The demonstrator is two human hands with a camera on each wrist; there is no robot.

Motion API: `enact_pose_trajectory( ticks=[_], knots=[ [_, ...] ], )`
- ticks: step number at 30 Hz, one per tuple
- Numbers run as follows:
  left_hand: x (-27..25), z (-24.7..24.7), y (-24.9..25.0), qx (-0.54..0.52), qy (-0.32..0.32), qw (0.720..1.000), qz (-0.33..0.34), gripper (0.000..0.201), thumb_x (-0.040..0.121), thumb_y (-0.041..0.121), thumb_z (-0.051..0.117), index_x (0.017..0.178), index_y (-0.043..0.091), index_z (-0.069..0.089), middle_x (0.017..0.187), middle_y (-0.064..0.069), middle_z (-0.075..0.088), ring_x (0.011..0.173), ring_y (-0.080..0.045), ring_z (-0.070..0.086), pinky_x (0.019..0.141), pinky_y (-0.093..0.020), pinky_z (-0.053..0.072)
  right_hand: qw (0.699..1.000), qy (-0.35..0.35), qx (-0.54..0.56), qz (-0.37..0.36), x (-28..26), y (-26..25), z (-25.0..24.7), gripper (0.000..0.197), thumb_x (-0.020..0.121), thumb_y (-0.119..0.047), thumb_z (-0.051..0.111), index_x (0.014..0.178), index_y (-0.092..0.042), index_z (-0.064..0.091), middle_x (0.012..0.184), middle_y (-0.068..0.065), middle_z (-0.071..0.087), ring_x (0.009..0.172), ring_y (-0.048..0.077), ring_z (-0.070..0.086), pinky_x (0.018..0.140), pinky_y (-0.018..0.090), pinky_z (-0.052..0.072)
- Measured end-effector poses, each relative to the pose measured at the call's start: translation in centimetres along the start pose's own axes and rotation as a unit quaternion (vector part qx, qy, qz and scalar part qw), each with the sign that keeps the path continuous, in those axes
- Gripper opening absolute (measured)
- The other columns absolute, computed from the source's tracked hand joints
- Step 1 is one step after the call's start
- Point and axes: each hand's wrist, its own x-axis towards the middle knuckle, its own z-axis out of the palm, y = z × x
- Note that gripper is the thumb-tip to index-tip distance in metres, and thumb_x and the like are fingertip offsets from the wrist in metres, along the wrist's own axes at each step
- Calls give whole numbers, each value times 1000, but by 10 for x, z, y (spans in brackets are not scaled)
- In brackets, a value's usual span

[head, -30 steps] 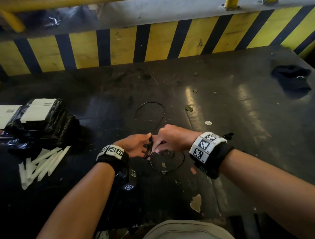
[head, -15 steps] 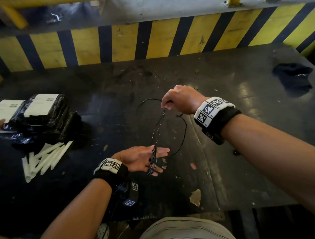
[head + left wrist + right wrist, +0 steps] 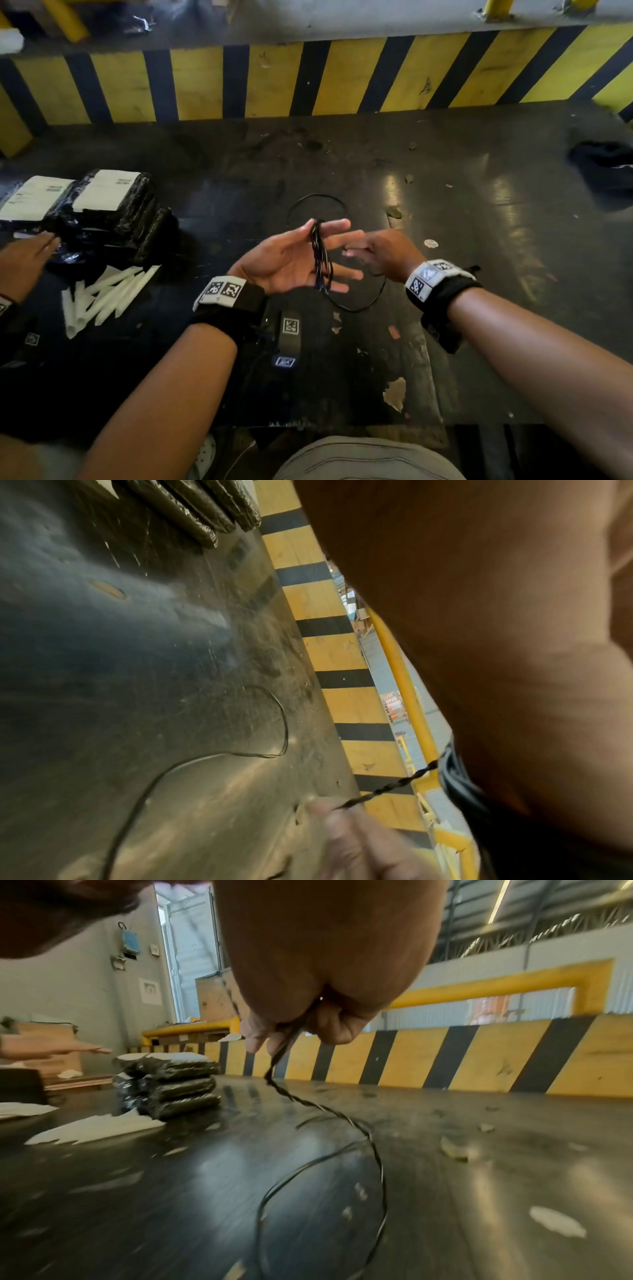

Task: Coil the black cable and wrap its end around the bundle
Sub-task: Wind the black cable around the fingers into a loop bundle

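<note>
My left hand (image 3: 284,260) is held palm up over the table with its fingers straight. Several turns of the thin black cable (image 3: 321,255) are wound across those fingers. My right hand (image 3: 376,250) sits just right of the left fingertips and pinches the cable's loose run between thumb and fingers (image 3: 260,1037). From that pinch the twisted cable (image 3: 342,1118) drops to the table and lies there in slack loops (image 3: 359,306). In the left wrist view the palm fills the right side and the taut cable (image 3: 387,788) runs from the coil to the right hand's fingertips (image 3: 342,829).
Black wrapped packs with white labels (image 3: 113,209) and a fan of white strips (image 3: 102,298) lie at the left, where another person's hand (image 3: 24,253) reaches. A black cloth (image 3: 606,164) lies far right. A yellow-black barrier (image 3: 308,78) bounds the dark table (image 3: 479,222).
My right hand has come back down from the far side to beside the left fingertips, bringing the cable. The left hand rose and moved forward. Another person's hand entered at the left.
</note>
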Motion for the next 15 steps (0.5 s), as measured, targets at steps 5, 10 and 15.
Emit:
enact_pose_trajectory(
  ticks=[5,10,15],
  knots=[
    [14,-6,20,38,54,998,20,52,103,42,31,147,23,51,165,-9,31,135,-59,36,111,-68,33,994,-53,89,-25,-25,-20,40,26,104,-26,55,121,-24,74,99,-14,70,82,8,65,73,22,45],
    [21,-28,24,68,123,990,-13,51,104,44,32,151,32,45,165,-7,26,134,-58,42,110,-64,39,990,-77,109,-40,-37,-42,50,28,105,-30,52,126,-26,70,119,-6,76,102,12,71,94,33,55],
    [24,-44,14,88,179,979,-45,49,103,48,33,150,38,46,167,-6,17,133,-55,47,110,-62,41,995,-79,55,-20,-43,-56,32,28,106,-40,44,109,-27,69,103,-2,75,94,17,70,85,44,58]
  ],
)
